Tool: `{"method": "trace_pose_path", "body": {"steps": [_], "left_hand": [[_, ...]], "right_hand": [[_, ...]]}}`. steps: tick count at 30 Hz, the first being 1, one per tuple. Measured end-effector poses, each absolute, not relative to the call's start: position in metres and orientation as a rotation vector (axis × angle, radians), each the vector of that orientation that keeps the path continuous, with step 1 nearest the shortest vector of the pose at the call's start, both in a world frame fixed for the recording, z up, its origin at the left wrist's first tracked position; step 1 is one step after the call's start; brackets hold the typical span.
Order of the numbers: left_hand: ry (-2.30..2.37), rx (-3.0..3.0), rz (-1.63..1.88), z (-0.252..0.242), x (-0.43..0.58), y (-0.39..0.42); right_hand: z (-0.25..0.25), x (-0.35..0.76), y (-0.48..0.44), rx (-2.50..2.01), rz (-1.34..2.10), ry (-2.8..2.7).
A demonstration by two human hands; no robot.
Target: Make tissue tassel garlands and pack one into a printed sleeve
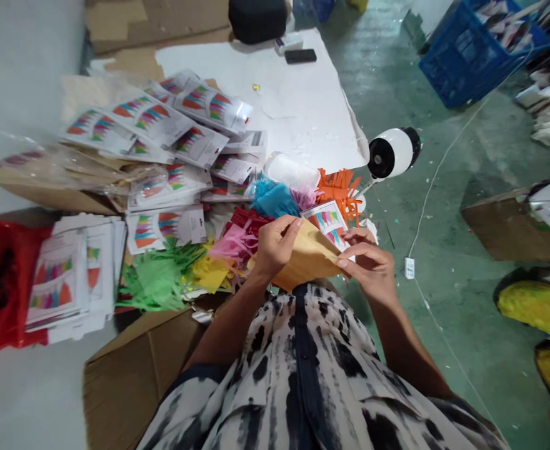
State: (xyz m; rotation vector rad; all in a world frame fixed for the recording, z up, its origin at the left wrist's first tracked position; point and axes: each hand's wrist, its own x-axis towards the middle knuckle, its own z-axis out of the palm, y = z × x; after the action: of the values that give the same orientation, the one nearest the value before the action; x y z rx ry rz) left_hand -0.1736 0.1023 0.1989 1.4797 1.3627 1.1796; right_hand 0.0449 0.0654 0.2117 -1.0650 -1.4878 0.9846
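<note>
A sheet of yellow-orange tissue paper (305,256) is stretched between my two hands, close in front of my body. My left hand (277,247) pinches its upper left edge between thumb and fingers. At the right corner, my right hand (369,259) grips it with thumb and forefinger, the other fingers curled loosely. Just beyond the sheet lie a printed card (329,222) and fringed paper bundles: orange (338,187), blue (275,197), pink (235,244), yellow (212,269) and green (162,278).
Packaged printed cards (148,119) pile up at the back left, with a card stack (69,275) beside a red bag (3,287). A black-and-white lamp (394,153) stands at the table's right edge. A white cable (427,206) crosses the green floor near a blue crate (472,56).
</note>
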Motion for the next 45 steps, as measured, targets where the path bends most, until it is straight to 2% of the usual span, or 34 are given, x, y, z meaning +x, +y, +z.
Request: {"method": "trace_pose_path", "body": {"steps": [8, 16, 20, 26, 36, 40, 45], "left_hand": [[1.258, 1.650, 1.161, 0.205, -0.168, 0.100], [1.085, 1.331, 0.977, 0.200, -0.170, 0.106], [1.189, 1.425, 0.952, 0.192, -0.175, 0.107], [1.442, 1.745, 0.754, 0.183, -0.205, 0.131], [1.885, 1.778, 0.497, 0.125, -0.301, 0.226], [2.020, 2.067, 0.544, 0.120, -0.278, 0.228], [1.827, 2.074, 0.488, 0.089, -0.183, 0.196]], "right_hand": [[0.213, 0.053, 0.066, -1.260, 1.283, -1.587], [0.209, 0.045, 0.071, -1.348, 1.246, -1.540], [0.198, 0.042, 0.072, -1.270, 1.299, -1.540], [0.173, 0.047, 0.073, -1.145, 1.401, -1.184], [0.141, 0.077, 0.071, -1.386, 1.423, -0.905], [0.129, 0.091, 0.078, -1.454, 1.434, -0.886], [0.111, 0.103, 0.099, -1.508, 1.460, -0.979]]}}
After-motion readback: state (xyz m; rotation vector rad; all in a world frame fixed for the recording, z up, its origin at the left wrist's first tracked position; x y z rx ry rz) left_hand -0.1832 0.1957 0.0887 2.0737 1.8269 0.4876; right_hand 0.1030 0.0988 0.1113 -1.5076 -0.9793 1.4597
